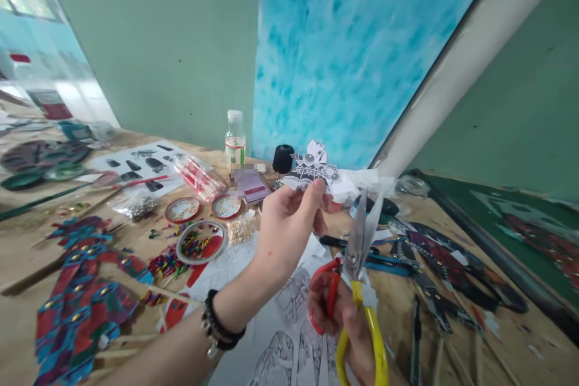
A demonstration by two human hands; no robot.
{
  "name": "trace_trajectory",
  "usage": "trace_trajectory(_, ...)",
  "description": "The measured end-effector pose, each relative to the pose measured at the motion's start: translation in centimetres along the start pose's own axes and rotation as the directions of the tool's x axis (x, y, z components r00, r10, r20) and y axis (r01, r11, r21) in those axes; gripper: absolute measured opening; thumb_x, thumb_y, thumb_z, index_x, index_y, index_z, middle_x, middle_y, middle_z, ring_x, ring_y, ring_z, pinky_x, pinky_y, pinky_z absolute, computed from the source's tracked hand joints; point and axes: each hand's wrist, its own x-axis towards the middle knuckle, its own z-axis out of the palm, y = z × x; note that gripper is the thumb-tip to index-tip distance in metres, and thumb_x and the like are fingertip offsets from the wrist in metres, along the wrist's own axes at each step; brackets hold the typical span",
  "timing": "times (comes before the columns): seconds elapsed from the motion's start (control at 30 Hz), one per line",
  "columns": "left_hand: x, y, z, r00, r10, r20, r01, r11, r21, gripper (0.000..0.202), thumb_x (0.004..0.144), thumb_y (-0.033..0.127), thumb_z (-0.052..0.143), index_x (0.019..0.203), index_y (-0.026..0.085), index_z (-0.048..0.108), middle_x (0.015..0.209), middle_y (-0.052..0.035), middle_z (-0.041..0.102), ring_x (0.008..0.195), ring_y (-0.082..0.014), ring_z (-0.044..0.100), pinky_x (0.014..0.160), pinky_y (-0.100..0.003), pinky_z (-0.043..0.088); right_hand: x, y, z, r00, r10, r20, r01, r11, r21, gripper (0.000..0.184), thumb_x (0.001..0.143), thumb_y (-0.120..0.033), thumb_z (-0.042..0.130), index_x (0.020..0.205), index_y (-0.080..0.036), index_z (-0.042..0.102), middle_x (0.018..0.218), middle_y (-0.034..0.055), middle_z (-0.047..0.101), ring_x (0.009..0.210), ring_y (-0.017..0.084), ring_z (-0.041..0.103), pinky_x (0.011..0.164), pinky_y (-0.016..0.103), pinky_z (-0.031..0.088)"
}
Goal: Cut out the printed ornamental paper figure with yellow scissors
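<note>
My left hand (284,226) is raised over the table, its fingers pinched on a small black-and-white paper cutout (314,170) with round beads on it. My right hand (346,319), low at the front, grips scissors (357,277) with one red and one yellow handle. Their blades stand slightly apart and point up, with the tips just below the cutout's right edge. A beaded bracelet (219,329) circles my left wrist. Sheets with line drawings (289,338) lie under both hands.
Round lids of coloured beads (201,242) and pale beads (181,210) sit left of centre. A clear bottle (235,140), a black cap (283,158) and a bag of red sticks (199,178) stand behind. Painted puppet pieces lie left (76,307) and right (456,265).
</note>
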Motion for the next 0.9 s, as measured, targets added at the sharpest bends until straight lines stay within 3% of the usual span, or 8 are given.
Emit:
trace_trajectory(0.1, 0.4, 1.0, 0.2, 0.997, 0.030, 0.074, -0.034, 0.998, 0.048, 0.031, 0.096, 0.040, 0.066, 0.074, 0.018, 0.065, 0.059, 0.0002, 0.064, 0.047, -0.0090, 0.056, 0.047, -0.022, 0.046, 0.4, 0.8, -0.3, 1.000, 0.024, -0.014, -0.023, 0.997, 0.074, 0.072, 0.061, -0.091, 0.073, 0.088, -0.026, 0.057, 0.058, -0.0077, 0.046, 0.042, 0.008, 0.029, 0.042, 0.023, 0.039)
trace_trajectory(0.2, 0.1, 1.4, -0.3, 0.994, 0.049, 0.099, -0.056, 0.996, 0.069, 0.027, 0.095, 0.038, 0.067, 0.077, 0.019, 0.063, 0.069, -0.0009, 0.068, 0.048, -0.0090, 0.058, 0.046, -0.022, 0.047, 0.4, 2.0, -0.5, 0.997, 0.076, 0.014, -0.077, 0.991, 0.113, 0.072, 0.050, -0.088, 0.080, 0.077, -0.027, 0.055, 0.054, -0.0078, 0.044, 0.038, 0.008, 0.029, 0.036, 0.023, 0.036)
trace_trajectory(0.33, 0.3, 2.0, -0.8, 0.994, 0.082, 0.069, -0.088, 0.992, 0.086, 0.031, 0.097, 0.038, 0.065, 0.073, 0.019, 0.059, 0.066, -0.0002, 0.065, 0.048, -0.0093, 0.058, 0.045, -0.022, 0.047, 0.2, 3.5, -0.1, 0.995, 0.096, -0.038, -0.090, 0.988, 0.128, 0.063, 0.063, -0.090, 0.069, 0.075, -0.029, 0.060, 0.057, -0.0025, 0.047, 0.046, 0.017, 0.046, 0.037, 0.025, 0.038)
trace_trajectory(0.43, 0.5, 2.6, -0.9, 0.994, 0.097, 0.055, -0.101, 0.991, 0.086, 0.030, 0.096, 0.036, 0.066, 0.073, 0.019, 0.058, 0.063, 0.0014, 0.063, 0.047, -0.0085, 0.058, 0.044, -0.020, 0.047, 0.1, 3.9, 0.4, 0.996, 0.090, -0.027, -0.087, 0.991, 0.099, 0.059, 0.070, -0.086, 0.065, 0.080, -0.028, 0.063, 0.062, -0.0009, 0.048, 0.048, 0.018, 0.048, 0.037, 0.026, 0.038)
trace_trajectory(0.53, 0.5, 3.0, -0.9, 0.990, 0.121, 0.077, -0.129, 0.986, 0.102, 0.028, 0.093, 0.032, 0.068, 0.070, 0.019, 0.058, 0.060, 0.0034, 0.061, 0.046, -0.0076, 0.057, 0.043, -0.018, 0.046, -0.1, 3.7, 0.7, 0.997, 0.074, -0.004, -0.073, 0.996, 0.058, 0.062, 0.059, -0.084, 0.076, 0.079, -0.027, 0.064, 0.067, -0.0005, 0.049, 0.045, 0.014, 0.043, 0.035, 0.024, 0.031)
trace_trajectory(0.63, 0.3, 3.1, -1.1, 0.981, 0.149, 0.127, -0.169, 0.972, 0.163, 0.024, 0.092, 0.029, 0.069, 0.071, 0.019, 0.061, 0.061, 0.0034, 0.062, 0.048, -0.0076, 0.057, 0.044, -0.017, 0.045, -0.8, 3.0, 0.8, 0.999, 0.047, -0.011, -0.047, 0.999, 0.027, 0.067, 0.048, -0.082, 0.084, 0.085, -0.029, 0.066, 0.076, 0.0002, 0.051, 0.048, 0.012, 0.039, 0.039, 0.026, 0.033)
trace_trajectory(0.9, -0.2, 2.7, -1.0, 0.968, 0.098, 0.230, -0.159, 0.951, 0.266, 0.030, 0.093, 0.038, 0.069, 0.071, 0.019, 0.061, 0.058, 0.0010, 0.064, 0.050, -0.0122, 0.061, 0.045, -0.021, 0.045, -1.8, 1.4, 0.9, 0.996, 0.002, -0.091, -0.003, 1.000, -0.010, 0.056, 0.061, -0.078, 0.082, 0.091, -0.032, 0.069, 0.086, 0.0048, 0.054, 0.063, 0.020, 0.049, 0.052, 0.034, 0.047)
